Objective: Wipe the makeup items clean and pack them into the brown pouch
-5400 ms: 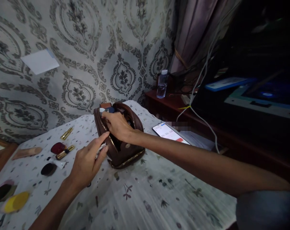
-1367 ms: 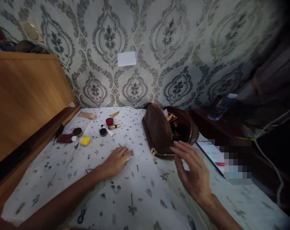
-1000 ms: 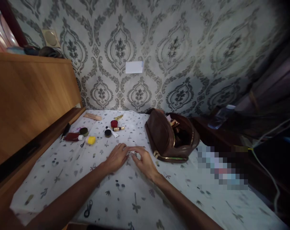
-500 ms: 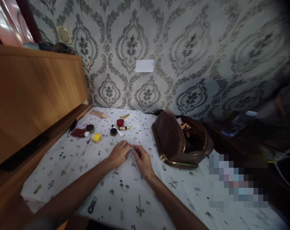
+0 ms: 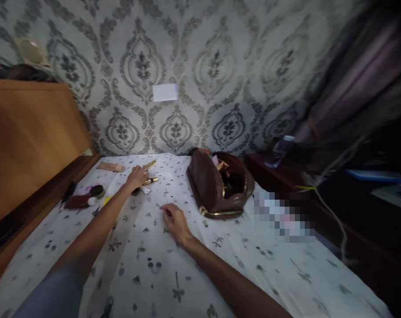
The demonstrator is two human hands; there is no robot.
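Observation:
My left hand [image 5: 137, 177] reaches palm down over the small cosmetics, its fingers stretched out and a little blurred. Beside its fingers lie two gold tubes, one [image 5: 150, 164] farther back and one with a dark band [image 5: 151, 181] nearer. A white squeeze tube [image 5: 145, 190] and part of a dark round jar show below the hand. What lies under its fingers is hidden. My right hand [image 5: 174, 223] rests lower on the printed cloth [image 5: 160, 274], fingers curled and thumb pressed in; any small thing between them cannot be made out.
An open brown bag [image 5: 207, 185] with items inside stands right of my hands. At left lie a beige tube [image 5: 110, 167], a dark red bottle [image 5: 77, 202], a green-lidded jar [image 5: 97, 191] and a yellow item [image 5: 106, 201]. A wooden cabinet [image 5: 31, 128] borders the left.
My hands were together, fingertips meeting around something small and pale. The left has moved away and forward over the cosmetics, covering the red jar. The view has turned right.

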